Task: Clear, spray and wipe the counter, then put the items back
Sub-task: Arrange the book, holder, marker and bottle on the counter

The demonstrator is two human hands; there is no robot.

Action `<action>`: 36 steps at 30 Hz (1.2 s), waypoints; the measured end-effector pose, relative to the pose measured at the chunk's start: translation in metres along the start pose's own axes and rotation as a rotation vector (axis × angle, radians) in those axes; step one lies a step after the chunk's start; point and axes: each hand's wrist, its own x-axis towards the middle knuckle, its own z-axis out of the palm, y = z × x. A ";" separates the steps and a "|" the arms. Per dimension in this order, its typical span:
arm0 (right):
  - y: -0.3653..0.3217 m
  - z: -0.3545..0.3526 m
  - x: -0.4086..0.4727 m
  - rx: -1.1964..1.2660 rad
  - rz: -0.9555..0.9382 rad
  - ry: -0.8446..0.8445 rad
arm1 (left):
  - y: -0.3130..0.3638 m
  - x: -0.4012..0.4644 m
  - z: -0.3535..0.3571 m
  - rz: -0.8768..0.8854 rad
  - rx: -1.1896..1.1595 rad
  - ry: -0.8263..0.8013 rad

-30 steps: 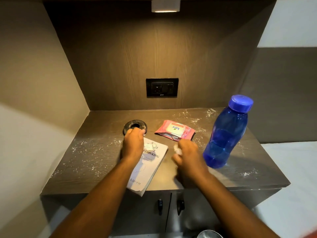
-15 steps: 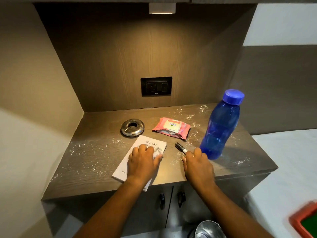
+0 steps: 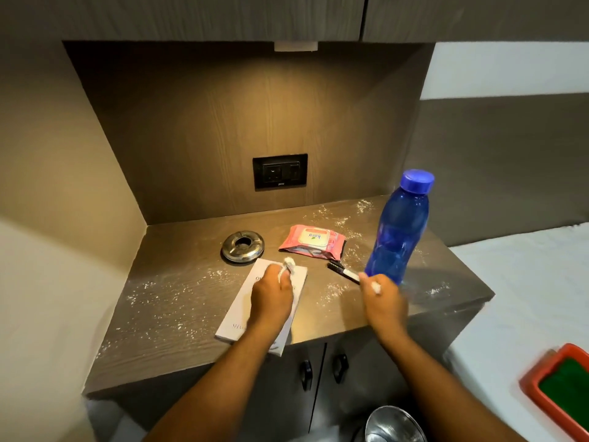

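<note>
The bench (image 3: 178, 301) carries white powder specks, and nothing has been cleared off it yet: a book (image 3: 237, 314), a steel ashtray (image 3: 243, 246), a pink wet-wipes pack (image 3: 312, 242), a black-and-white marker (image 3: 342, 272) and a tall blue bottle (image 3: 398, 231) all sit on it.

The likeliest slip is at the right. The right hand (image 3: 384, 301) is close beside the bottle's base, so a careless lift of the marker could knock the upright bottle over or off the near right corner. The book overhangs the front edge, and a push from above could tip it to the floor. Dragging things instead of lifting them would smear the powder.

The left hand (image 3: 272, 296) lies palm down on the book, its grip narrow, fingertips pinching a small crumpled white tissue (image 3: 288, 264) at the book's far end. The right hand reaches forward, knuckles up, its grip closed around the marker's white end, the black end pointing away to the left.
</note>
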 end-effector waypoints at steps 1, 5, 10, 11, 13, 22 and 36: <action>0.003 -0.008 -0.005 0.168 0.106 0.051 | 0.009 -0.001 0.002 -0.081 -0.132 0.001; 0.035 -0.039 -0.036 0.538 0.424 0.118 | 0.053 -0.024 0.020 -0.362 -0.562 -0.198; 0.095 -0.065 -0.078 0.640 0.653 0.145 | 0.088 -0.082 0.065 -0.417 -0.735 -0.519; 0.106 -0.070 -0.084 0.659 0.698 0.149 | 0.090 -0.094 0.077 -0.415 -0.718 -0.572; 0.129 -0.077 -0.090 0.663 0.758 0.139 | 0.085 -0.115 0.102 -0.423 -0.641 -0.669; 0.321 -0.055 -0.084 0.519 0.938 -0.046 | -0.020 -0.171 0.270 -0.644 -0.108 -1.106; 0.615 0.109 -0.090 0.426 1.129 -0.224 | -0.220 -0.235 0.556 -1.014 -0.041 -1.034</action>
